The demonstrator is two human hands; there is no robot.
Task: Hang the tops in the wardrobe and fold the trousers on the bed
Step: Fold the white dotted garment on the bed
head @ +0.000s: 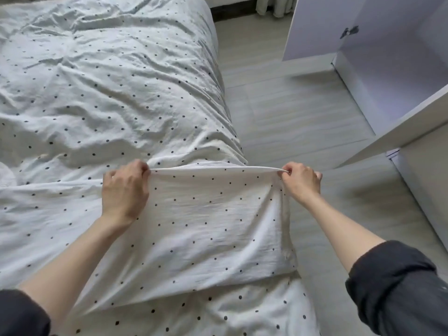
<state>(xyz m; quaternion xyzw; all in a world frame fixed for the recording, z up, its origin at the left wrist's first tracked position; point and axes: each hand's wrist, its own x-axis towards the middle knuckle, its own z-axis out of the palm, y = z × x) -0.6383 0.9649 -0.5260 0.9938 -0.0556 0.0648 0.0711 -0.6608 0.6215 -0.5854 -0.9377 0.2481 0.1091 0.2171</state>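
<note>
A white cloth with small dark dots (pixel 213 229) hangs stretched between my hands over the near corner of the bed (pixel 97 93). It has the same pattern as the bed cover. My left hand (pixel 124 190) pinches its upper left corner, and my right hand (pixel 300 181) pinches its upper right corner. The top edge is pulled taut between them. No tops or trousers are in view. The white wardrobe (pixel 400 76) stands at the right with a door open.
A wardrobe door edge (pixel 397 132) juts out over the pale wood floor (pixel 291 112) to the right of the bed. A curtain hem (pixel 274 6) shows at the top. Dark rolled sleeves cover both my forearms near the bottom edge.
</note>
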